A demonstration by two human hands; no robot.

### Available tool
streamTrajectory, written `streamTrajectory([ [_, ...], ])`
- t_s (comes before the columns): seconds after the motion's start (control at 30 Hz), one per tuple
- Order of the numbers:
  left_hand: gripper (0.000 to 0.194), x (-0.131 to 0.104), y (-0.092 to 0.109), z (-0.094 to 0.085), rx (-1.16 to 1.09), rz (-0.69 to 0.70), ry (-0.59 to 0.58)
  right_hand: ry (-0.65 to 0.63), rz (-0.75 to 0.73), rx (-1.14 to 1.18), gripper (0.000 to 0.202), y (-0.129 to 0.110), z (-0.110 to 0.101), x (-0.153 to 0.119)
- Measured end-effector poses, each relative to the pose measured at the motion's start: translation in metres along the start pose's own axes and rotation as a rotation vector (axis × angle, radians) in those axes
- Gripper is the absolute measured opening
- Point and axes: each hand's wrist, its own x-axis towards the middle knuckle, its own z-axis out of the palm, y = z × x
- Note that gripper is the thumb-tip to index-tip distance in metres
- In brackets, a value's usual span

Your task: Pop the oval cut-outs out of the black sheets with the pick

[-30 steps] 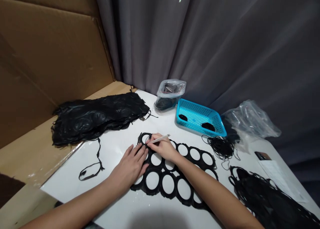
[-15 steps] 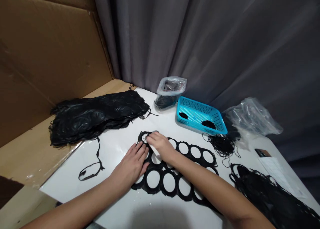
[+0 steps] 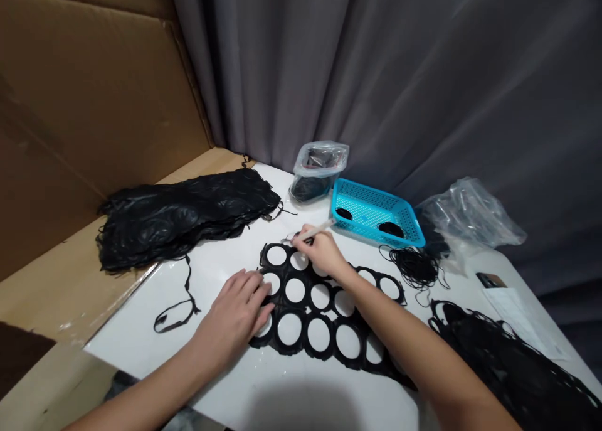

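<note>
Curtain of grey cloth [image 3: 282, 73] fills your backdrop, with your glossy white table [image 3: 226, 252] in front. Over on your left, the thick stack of crinkled black sheets [image 3: 188, 211]! Below your right forearm, the flat black sheet with round holes [image 3: 285, 271] lies on the table. Beyond it sits the blue plastic mesh basket [image 3: 367, 215]. Your left hand [image 3: 237, 308] spreads palm-down at its left edge; your right hand [image 3: 322, 249] pinches the slim white pen-like tool [image 3: 318, 229], tip near the sheet's far-left corner.
</note>
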Motion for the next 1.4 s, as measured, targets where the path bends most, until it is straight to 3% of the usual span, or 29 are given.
streamTrajectory([
  [0.1,0.030,-0.019,0.014,-0.004,0.019,-0.009,-0.017,-0.221,0.032,0.283,0.018,-0.015,0.023,-0.041],
  [0.23,0.038,-0.033,0.027,0.002,0.052,0.007,0.009,-0.272,0.042,0.352,0.019,-0.027,0.033,-0.069],
  [0.4,0.039,-0.034,0.028,0.004,0.094,0.005,0.036,-0.270,0.018,0.349,0.018,-0.031,0.036,-0.075],
  [0.67,0.039,-0.034,0.028,0.005,0.084,-0.003,0.057,-0.225,-0.180,0.273,0.020,-0.028,0.040,-0.077],
  [0.8,0.038,-0.036,0.027,0.009,0.067,-0.011,0.056,-0.264,-0.384,0.106,0.015,-0.029,0.043,-0.086],
  [0.9,0.037,-0.037,0.027,0.012,0.051,-0.021,0.039,-0.282,-0.468,-0.094,0.013,-0.031,0.041,-0.075],
  [1.0,0.037,-0.038,0.026,0.013,0.047,-0.030,0.039,-0.118,-0.353,-0.182,0.014,-0.020,0.022,-0.031],
  [1.1,0.037,-0.037,0.025,0.010,0.038,-0.037,0.054,0.112,-0.167,-0.219,0.019,0.001,-0.011,0.018],
  [1.17,0.036,-0.034,0.024,0.006,0.035,-0.037,0.049,0.222,-0.045,-0.205,0.018,0.011,-0.030,0.030],
  [1.23,0.035,-0.030,0.025,0.001,0.027,-0.043,0.043,0.207,-0.015,-0.161,0.020,0.012,-0.037,0.018],
  [1.4,0.040,-0.018,0.038,0.004,-0.007,0.056,0.045,-0.141,0.050,0.196,0.021,-0.009,-0.013,-0.063],
])
